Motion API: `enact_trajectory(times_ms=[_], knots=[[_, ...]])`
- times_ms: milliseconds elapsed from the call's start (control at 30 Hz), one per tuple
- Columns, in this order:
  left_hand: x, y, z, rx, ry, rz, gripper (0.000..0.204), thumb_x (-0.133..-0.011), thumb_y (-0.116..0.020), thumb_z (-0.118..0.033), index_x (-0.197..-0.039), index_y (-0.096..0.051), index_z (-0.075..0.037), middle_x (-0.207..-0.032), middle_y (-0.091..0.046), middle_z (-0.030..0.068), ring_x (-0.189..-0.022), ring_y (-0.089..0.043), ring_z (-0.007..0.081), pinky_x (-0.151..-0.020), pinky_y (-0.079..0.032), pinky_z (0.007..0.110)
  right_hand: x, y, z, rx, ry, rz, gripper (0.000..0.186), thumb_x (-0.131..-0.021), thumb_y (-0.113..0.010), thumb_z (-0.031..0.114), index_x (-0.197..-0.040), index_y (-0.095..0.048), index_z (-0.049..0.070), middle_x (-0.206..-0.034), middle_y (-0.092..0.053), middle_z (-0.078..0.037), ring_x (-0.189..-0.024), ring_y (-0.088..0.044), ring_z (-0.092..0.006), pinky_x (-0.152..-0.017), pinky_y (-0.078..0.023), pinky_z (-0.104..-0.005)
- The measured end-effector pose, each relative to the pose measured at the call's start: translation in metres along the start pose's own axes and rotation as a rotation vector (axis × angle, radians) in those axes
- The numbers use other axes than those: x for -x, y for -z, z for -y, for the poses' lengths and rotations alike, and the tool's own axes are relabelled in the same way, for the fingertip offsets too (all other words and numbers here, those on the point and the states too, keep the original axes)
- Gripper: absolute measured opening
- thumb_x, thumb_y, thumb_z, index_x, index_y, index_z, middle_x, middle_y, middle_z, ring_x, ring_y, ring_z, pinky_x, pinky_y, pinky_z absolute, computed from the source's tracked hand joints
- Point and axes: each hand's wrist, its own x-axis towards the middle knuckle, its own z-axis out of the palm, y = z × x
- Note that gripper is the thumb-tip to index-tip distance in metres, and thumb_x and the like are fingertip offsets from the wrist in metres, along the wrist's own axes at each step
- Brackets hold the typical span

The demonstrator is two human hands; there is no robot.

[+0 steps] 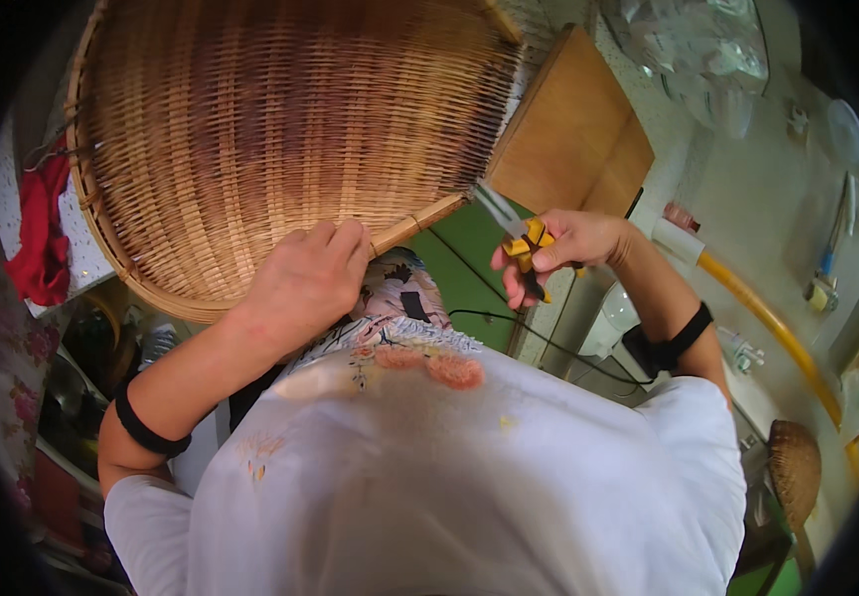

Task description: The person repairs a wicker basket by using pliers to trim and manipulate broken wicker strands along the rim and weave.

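Left hand: my left hand sits left of centre in the frame, fingers curled together over the lower rim of the woven basket, gripping it where the cane edge runs past my knuckles.
Right hand: my right hand is right of centre, fingers closed around the yellow handles of the pliers.
Basket: it fills the upper left of the frame, a wide shallow round of woven cane, tilted with its inside facing me. Its rim curves down from the left edge, passes under my left hand and climbs toward the upper middle.
Pliers: the long axis runs from my right hand up and to the left, the thin metal tips ending right at the basket's rim edge, near the frame's centre. Whether the tips actually pinch a strand there, I cannot tell.
Key relation: the spot on the rim lies between my two hands, up and left of the right one, right of the left one. The right hand with the tool is nearer to it.
Around: a wooden board in the upper right behind the basket, a yellow hose along the right side, red cloth at the left edge.
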Motion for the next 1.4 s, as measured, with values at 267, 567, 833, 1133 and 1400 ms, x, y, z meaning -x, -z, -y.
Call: enact_trajectory(times_ms=[267, 567, 833, 1133, 1400], knots=[[0.001, 0.03, -0.006, -0.053, 0.008, -0.096, 0.031, -0.075, -0.076, -0.013, -0.1, -0.061, -0.003, -0.089, -0.053, 0.0087, -0.083, -0.057, 0.0273, -0.069, -0.049, 0.039, -0.002, -0.026, -0.087, -0.319, 0.518, -0.281, 0.037, -0.095, -0.067, 0.026, -0.118, -0.056, 0.0, -0.1, -0.068, -0.015, -0.095, -0.07, -0.0351, -0.085, -0.057, -0.0473], [0.009, 0.05, -0.011, -0.156, 0.085, -0.135, 0.032, -0.074, -0.077, -0.024, -0.087, -0.054, -0.007, -0.084, -0.052, 0.0086, -0.082, -0.058, 0.028, -0.069, -0.049, 0.04, -0.009, -0.067, -0.11, -0.034, 0.519, -0.604, 0.038, -0.094, -0.068, 0.025, -0.12, -0.055, 0.0, -0.096, -0.067, -0.006, -0.087, -0.067, -0.0176, -0.074, -0.056, -0.0312], [0.014, 0.047, -0.013, -0.2, 0.073, -0.139, 0.031, -0.075, -0.077, -0.024, -0.086, -0.054, -0.007, -0.085, -0.052, 0.0082, -0.083, -0.059, 0.0269, -0.068, -0.05, 0.04, -0.004, -0.061, -0.097, 0.503, 0.471, -0.956, 0.028, -0.097, -0.066, 0.027, -0.11, -0.059, 0.003, -0.082, -0.062, 0.002, -0.074, -0.054, -0.0075, -0.067, -0.046, -0.0257], [0.027, 0.033, -0.001, -0.148, 0.029, -0.178, 0.032, -0.071, -0.079, -0.021, -0.086, -0.053, -0.007, -0.087, -0.051, 0.008, -0.083, -0.057, 0.0263, -0.071, -0.048, 0.039, 0.004, -0.058, -0.03, 1.651, 0.415, -1.329, 0.022, -0.088, -0.067, 0.014, -0.106, -0.055, 0.009, -0.097, -0.064, -0.013, -0.081, -0.063, -0.0384, -0.068, -0.05, -0.0452], [0.038, 0.024, 0.01, -0.206, 0.02, -0.221, 0.03, -0.073, -0.077, -0.026, -0.087, -0.057, -0.009, -0.088, -0.053, 0.0037, -0.085, -0.058, 0.0206, -0.069, -0.048, 0.035, -0.01, -0.063, 0.025, 1.951, 0.152, -1.031, 0.033, -0.086, -0.068, 0.015, -0.115, -0.053, 0.009, -0.102, -0.061, -0.011, -0.085, -0.066, -0.0358, -0.068, -0.053, -0.0458]])
